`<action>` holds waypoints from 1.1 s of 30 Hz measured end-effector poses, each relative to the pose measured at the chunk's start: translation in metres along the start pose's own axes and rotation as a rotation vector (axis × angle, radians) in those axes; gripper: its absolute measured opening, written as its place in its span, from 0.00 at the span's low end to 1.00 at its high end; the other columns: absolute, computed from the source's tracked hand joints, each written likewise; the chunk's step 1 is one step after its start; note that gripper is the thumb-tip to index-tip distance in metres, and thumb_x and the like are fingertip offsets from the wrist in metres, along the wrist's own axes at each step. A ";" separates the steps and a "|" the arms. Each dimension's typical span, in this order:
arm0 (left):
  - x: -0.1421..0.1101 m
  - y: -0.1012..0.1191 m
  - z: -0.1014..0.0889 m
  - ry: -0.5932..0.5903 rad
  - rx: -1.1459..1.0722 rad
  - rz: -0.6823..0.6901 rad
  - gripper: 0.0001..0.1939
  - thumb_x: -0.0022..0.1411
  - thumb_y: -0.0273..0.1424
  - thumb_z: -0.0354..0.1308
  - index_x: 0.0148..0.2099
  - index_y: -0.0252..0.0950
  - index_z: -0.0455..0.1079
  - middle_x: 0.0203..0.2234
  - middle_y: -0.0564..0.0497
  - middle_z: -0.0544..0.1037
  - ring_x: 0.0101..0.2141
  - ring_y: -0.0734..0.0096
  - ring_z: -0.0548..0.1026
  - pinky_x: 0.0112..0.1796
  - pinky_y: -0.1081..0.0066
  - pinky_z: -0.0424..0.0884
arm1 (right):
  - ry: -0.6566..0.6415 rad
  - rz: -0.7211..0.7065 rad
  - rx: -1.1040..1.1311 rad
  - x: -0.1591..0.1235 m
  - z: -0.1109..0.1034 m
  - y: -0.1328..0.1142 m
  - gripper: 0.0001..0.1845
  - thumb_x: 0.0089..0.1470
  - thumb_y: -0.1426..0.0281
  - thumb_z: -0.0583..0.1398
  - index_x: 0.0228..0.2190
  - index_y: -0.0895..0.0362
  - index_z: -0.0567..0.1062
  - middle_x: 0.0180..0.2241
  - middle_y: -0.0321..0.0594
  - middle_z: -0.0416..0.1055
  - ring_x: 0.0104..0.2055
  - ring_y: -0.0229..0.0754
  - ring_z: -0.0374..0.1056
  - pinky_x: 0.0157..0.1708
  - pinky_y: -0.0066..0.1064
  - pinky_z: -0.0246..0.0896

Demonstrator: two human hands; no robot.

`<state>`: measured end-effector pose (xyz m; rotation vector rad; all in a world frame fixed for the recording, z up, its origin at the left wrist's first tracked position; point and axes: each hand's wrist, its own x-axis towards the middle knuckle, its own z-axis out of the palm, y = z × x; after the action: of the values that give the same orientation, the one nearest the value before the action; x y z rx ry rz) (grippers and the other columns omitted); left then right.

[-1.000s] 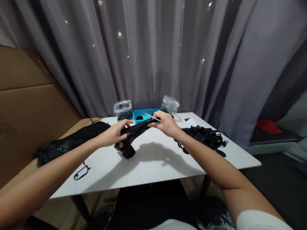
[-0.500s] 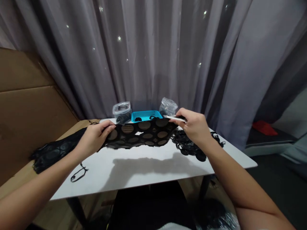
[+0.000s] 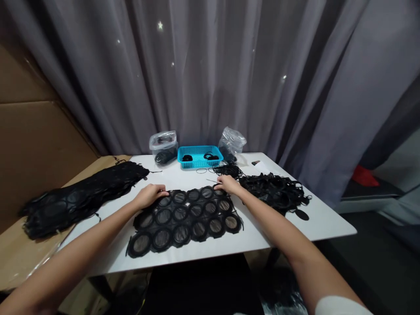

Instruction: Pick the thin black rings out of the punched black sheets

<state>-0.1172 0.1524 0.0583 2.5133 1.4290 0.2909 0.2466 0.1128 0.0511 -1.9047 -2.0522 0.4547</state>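
A black sheet of sheer fabric with rows of ringed circles (image 3: 180, 213) lies spread on the white table (image 3: 256, 245). My left hand (image 3: 151, 195) pinches its far left corner. At the far right corner my right hand (image 3: 229, 184) grips the sheet's edge, and a slim pale pointed tool (image 3: 213, 180) sticks out leftward from the same fingers. Its kind is not clear. Close beyond my right hand is a tangle of thin black cords or rings (image 3: 229, 170).
On the left lies a stack of black sheets (image 3: 85, 192), partly on cardboard (image 3: 19, 258). A blue basket (image 3: 200, 164) holding black rings stands at the back, between a clear plastic tub (image 3: 164, 148) and a clear bag (image 3: 231, 142). Black scraps (image 3: 274, 190) are heaped on the right.
The black sheet was bunched between my hands, then stretched out in the air, and now lies flat on the table. Both hands have come down with it. The tool stays in my right hand.
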 end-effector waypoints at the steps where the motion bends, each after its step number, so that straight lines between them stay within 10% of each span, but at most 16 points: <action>1: 0.003 -0.005 0.005 0.007 0.013 -0.010 0.19 0.60 0.51 0.54 0.27 0.42 0.70 0.22 0.52 0.76 0.28 0.62 0.74 0.28 0.71 0.60 | 0.000 -0.002 0.003 0.005 0.007 0.003 0.15 0.50 0.65 0.70 0.23 0.57 0.71 0.23 0.36 0.69 0.30 0.39 0.64 0.28 0.26 0.47; 7: 0.007 -0.019 0.008 0.098 0.098 0.000 0.17 0.64 0.47 0.52 0.34 0.41 0.70 0.31 0.47 0.78 0.34 0.56 0.76 0.34 0.66 0.66 | 0.102 0.001 0.042 0.009 0.010 0.018 0.11 0.52 0.63 0.68 0.30 0.57 0.74 0.32 0.39 0.73 0.35 0.42 0.67 0.33 0.28 0.54; 12: 0.011 0.026 0.018 0.155 0.125 0.161 0.14 0.69 0.35 0.47 0.43 0.35 0.72 0.43 0.38 0.74 0.46 0.50 0.74 0.49 0.53 0.68 | 0.468 -0.123 0.413 0.000 -0.003 0.026 0.26 0.67 0.56 0.47 0.30 0.57 0.77 0.38 0.45 0.73 0.38 0.43 0.69 0.41 0.32 0.61; 16: 0.016 0.099 0.055 0.051 0.052 0.404 0.19 0.69 0.40 0.54 0.58 0.39 0.68 0.58 0.43 0.70 0.56 0.59 0.71 0.56 0.63 0.67 | 0.233 -0.045 0.813 0.000 0.009 0.027 0.35 0.63 0.44 0.46 0.26 0.57 0.76 0.23 0.40 0.71 0.22 0.38 0.66 0.26 0.31 0.62; 20: 0.018 0.144 0.092 0.030 0.020 0.507 0.28 0.70 0.45 0.53 0.65 0.33 0.63 0.64 0.35 0.64 0.65 0.50 0.62 0.62 0.51 0.61 | 0.025 0.006 1.108 -0.001 0.028 0.029 0.29 0.53 0.42 0.60 0.30 0.57 0.74 0.24 0.40 0.74 0.25 0.39 0.73 0.27 0.30 0.69; 33: 0.014 0.143 0.113 0.064 0.116 0.522 0.31 0.71 0.45 0.52 0.69 0.35 0.58 0.66 0.42 0.64 0.67 0.44 0.57 0.62 0.41 0.55 | -0.129 -0.032 0.885 -0.013 0.024 0.052 0.12 0.51 0.62 0.67 0.28 0.57 0.75 0.34 0.40 0.78 0.32 0.39 0.71 0.34 0.31 0.66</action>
<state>0.0390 0.0817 -0.0052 2.9646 0.8004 0.3879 0.2837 0.1031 0.0070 -1.3098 -1.5245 1.2467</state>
